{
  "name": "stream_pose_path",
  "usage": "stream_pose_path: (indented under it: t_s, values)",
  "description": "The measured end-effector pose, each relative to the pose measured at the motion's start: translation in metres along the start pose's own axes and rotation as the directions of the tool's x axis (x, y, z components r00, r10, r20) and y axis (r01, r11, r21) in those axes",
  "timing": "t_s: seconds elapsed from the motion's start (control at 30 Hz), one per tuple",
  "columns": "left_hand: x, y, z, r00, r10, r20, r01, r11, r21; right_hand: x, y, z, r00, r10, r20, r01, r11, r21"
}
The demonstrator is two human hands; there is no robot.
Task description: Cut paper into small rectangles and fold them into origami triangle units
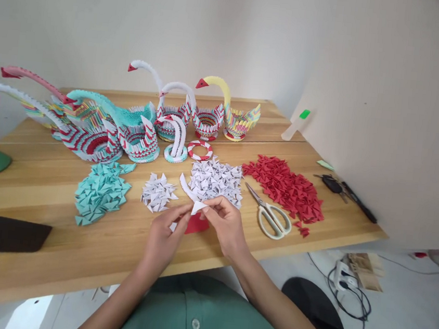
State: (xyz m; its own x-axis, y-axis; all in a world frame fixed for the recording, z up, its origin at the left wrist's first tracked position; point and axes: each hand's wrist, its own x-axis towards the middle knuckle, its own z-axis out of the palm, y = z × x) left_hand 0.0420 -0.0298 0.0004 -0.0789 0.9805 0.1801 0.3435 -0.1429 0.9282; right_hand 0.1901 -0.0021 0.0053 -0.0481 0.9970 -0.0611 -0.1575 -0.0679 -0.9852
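Note:
In front of me, my left hand (167, 232) and my right hand (226, 225) are both closed in a pinch on a small white folded paper triangle (198, 207). A curved white strip of interlocked paper pieces (187, 186) runs up and left from the fingers; I cannot tell whether it joins the triangle. Below the fingertips lies a piece of red paper (198, 225), partly hidden. Beyond the hands are a large pile of white folded pieces (218, 177) and a smaller white pile (157, 192). White-handled scissors (272, 220) rest right of my right hand, blades pointing away.
Several paper swans (138, 140) stand along the back, with a red-and-white paper ring (200, 150) before them. A teal pile (102, 191) is left, a red pile (285, 187) right. Keys (333, 184), a black pen-like item (359, 201) and a dark device (4, 236) lie near the sides.

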Motion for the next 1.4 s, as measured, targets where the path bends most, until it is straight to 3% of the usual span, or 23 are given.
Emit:
stream_pose_path:
  t_s: [0.4, 0.53, 0.7, 0.8, 0.9, 1.13, 1.3, 1.4]
  values:
    - [-0.003, 0.005, 0.001, 0.998, -0.036, -0.055, 0.033, 0.998, -0.060, -0.013, 0.009, 0.017, 0.969, -0.239, 0.058, 0.245, 0.917, -0.316]
    - [-0.001, 0.004, 0.002, 0.989, -0.131, -0.070, 0.117, 0.978, -0.171, -0.016, 0.009, 0.019, 0.948, -0.305, 0.093, 0.316, 0.855, -0.412]
    - [0.008, 0.003, -0.002, 0.957, -0.289, -0.004, 0.262, 0.873, -0.411, -0.014, 0.007, 0.016, 0.970, -0.203, 0.136, 0.236, 0.921, -0.310]
    - [0.010, 0.003, -0.008, 0.958, -0.268, 0.096, 0.285, 0.881, -0.377, -0.007, 0.002, 0.009, 0.983, -0.049, 0.179, 0.083, 0.979, -0.187]
    - [0.010, 0.003, -0.012, 0.955, -0.240, 0.173, 0.285, 0.900, -0.329, 0.000, -0.002, 0.003, 0.985, 0.008, 0.175, 0.018, 0.989, -0.148]
    - [0.008, 0.005, -0.018, 0.974, -0.193, 0.114, 0.219, 0.933, -0.286, 0.000, -0.005, 0.009, 0.979, -0.014, 0.203, 0.052, 0.981, -0.185]
    - [0.007, 0.011, -0.019, 0.992, -0.065, -0.109, 0.063, 0.998, -0.027, -0.004, 0.000, 0.019, 0.983, -0.026, 0.182, 0.059, 0.982, -0.177]
    - [0.008, 0.010, -0.021, 0.990, -0.140, -0.020, 0.133, 0.969, -0.210, -0.004, 0.003, 0.022, 0.993, -0.037, 0.116, 0.054, 0.988, -0.148]
